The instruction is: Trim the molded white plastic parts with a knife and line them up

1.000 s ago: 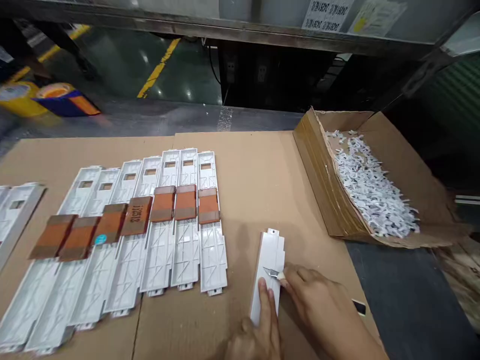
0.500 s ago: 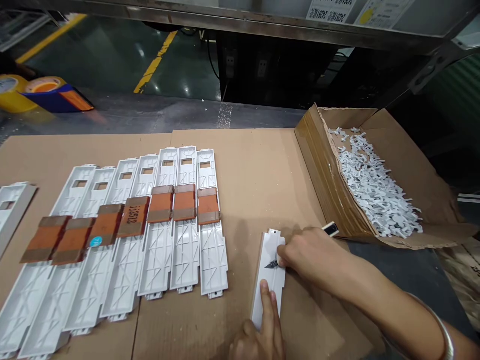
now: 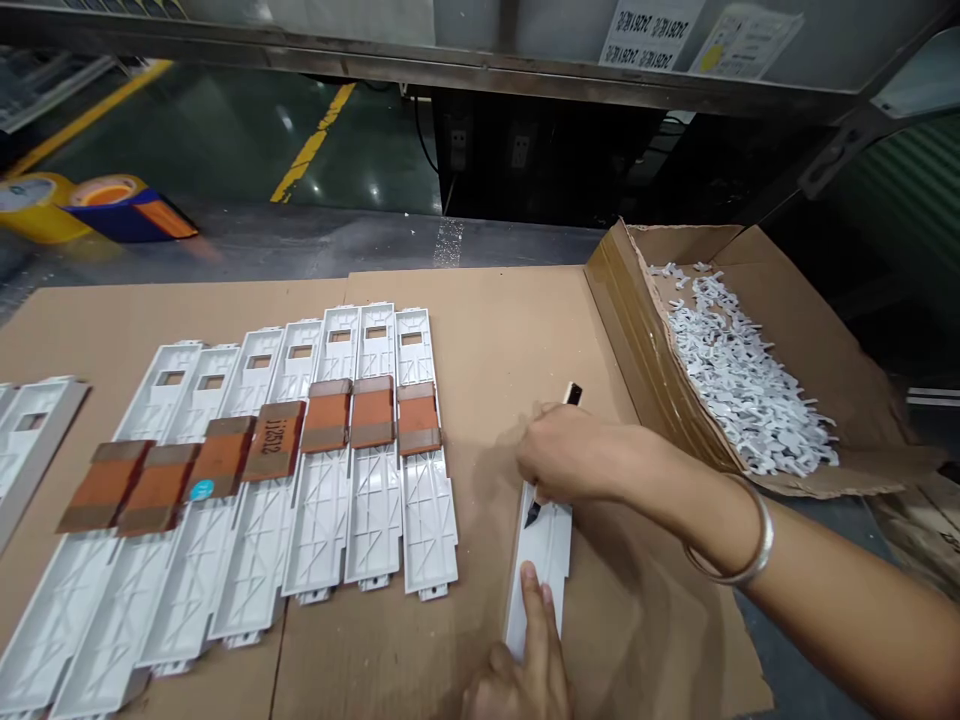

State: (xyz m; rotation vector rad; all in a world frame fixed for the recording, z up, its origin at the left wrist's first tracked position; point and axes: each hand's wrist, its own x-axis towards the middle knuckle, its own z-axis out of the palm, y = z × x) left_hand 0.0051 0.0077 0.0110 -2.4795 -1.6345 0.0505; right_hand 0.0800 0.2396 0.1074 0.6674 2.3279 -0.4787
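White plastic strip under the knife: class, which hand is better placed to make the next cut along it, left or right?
Right, probably. The right hand grips the craft knife, its tip at the white plastic strip. The left hand is pressing the strip onto the cardboard sheet, steadying it.

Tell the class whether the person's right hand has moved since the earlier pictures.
Yes: the right hand has moved forward, nearer the row of white plastic panels.

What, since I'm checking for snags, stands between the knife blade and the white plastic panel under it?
Nothing visible does. The craft knife in the right hand has its black blade tip right at the white plastic panel. The left hand pins the panel lower down, away from the blade.
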